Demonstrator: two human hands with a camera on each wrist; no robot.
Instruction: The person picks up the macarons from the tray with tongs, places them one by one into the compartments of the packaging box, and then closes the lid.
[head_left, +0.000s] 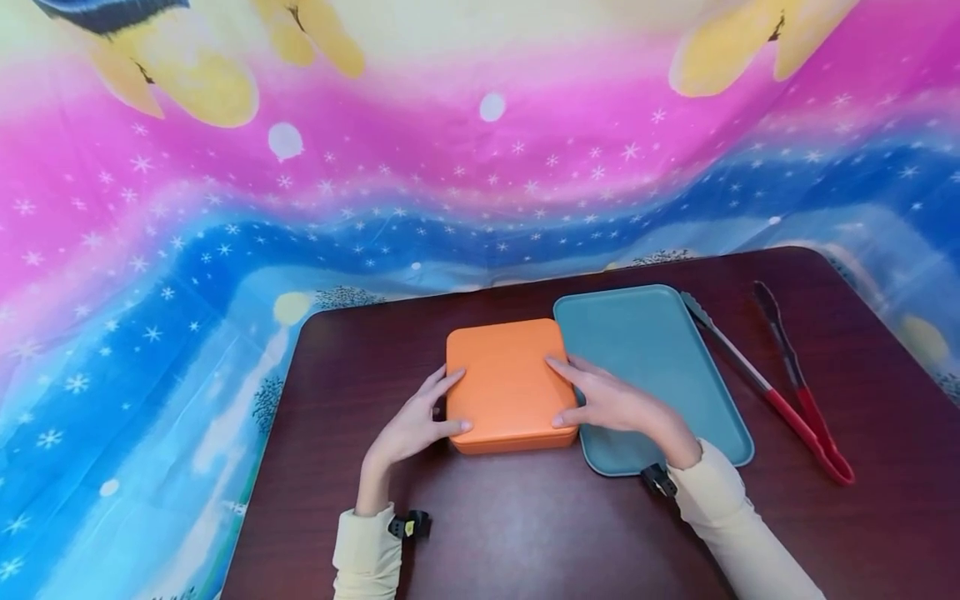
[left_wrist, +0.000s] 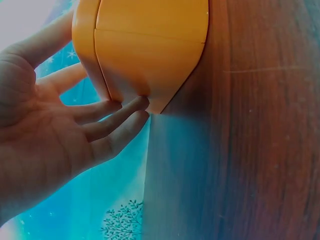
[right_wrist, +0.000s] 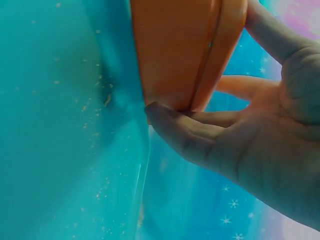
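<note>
An orange lidded box (head_left: 510, 383) with rounded corners sits closed on the table, its right side against a teal tray (head_left: 637, 358). My left hand (head_left: 411, 427) grips the box's left side, thumb and index finger on the lid's edge. In the left wrist view, the other fingers of that hand (left_wrist: 65, 120) touch the side wall (left_wrist: 150, 50) below the lid seam. From the right, my right hand (head_left: 611, 400) holds the opposite side, thumb and a fingertip on the lid. The right wrist view has its fingers (right_wrist: 185, 137) bent around the far corner.
Red-handled tongs (head_left: 806, 417) lie spread on the right, one tip beside the tray's edge. Small light specks dot the tray surface (right_wrist: 65, 150). The dark wooden table (head_left: 360, 350) ends at a printed cloth backdrop (head_left: 420, 192).
</note>
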